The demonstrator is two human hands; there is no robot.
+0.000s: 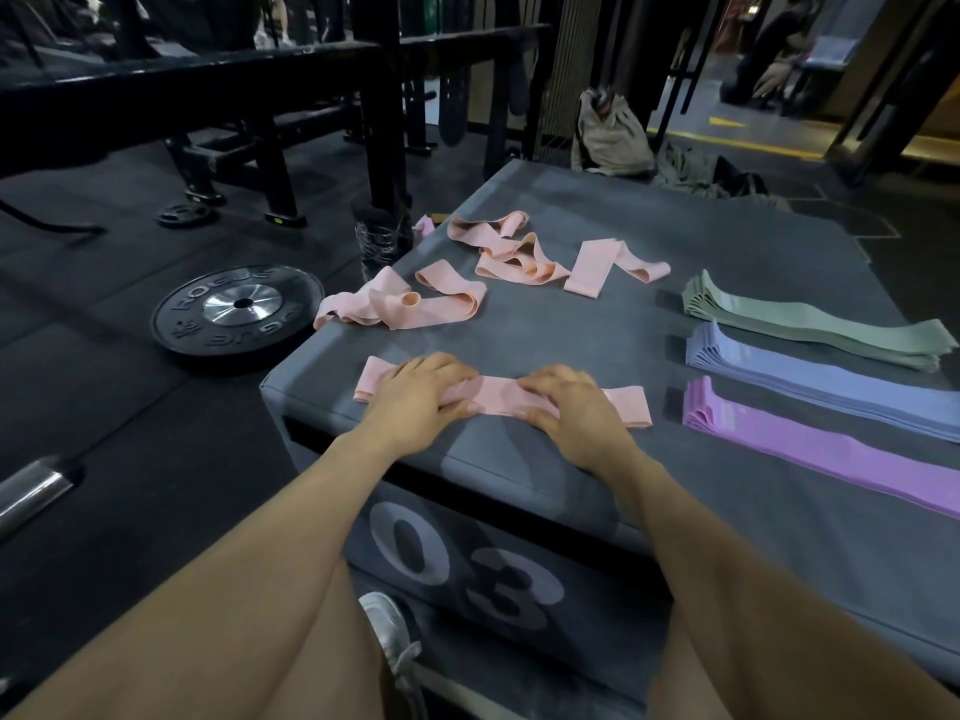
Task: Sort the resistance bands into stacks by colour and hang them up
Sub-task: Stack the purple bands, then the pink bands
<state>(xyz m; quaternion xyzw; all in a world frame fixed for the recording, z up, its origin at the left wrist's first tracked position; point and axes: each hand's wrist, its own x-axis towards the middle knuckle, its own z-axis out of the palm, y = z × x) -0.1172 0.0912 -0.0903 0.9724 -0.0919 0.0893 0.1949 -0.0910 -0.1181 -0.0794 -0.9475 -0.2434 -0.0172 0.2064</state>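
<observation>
Pink band (pixel 498 400) lies flat, pressed by both hands.

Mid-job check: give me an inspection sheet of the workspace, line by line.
Surface: grey padded box, marked 03 on its side.
Job's things: flattened pink band under both hands; loose pink bands crumpled further back; green stack, blue stack and purple stack laid at the right.
Clutter: nothing seen on the box.
Hands: left hand and right hand press flat on the pink band.
Cables: nothing seen.
Surroundings: weight plate and barbell end on the floor, black rack behind, bag beyond the box.
</observation>
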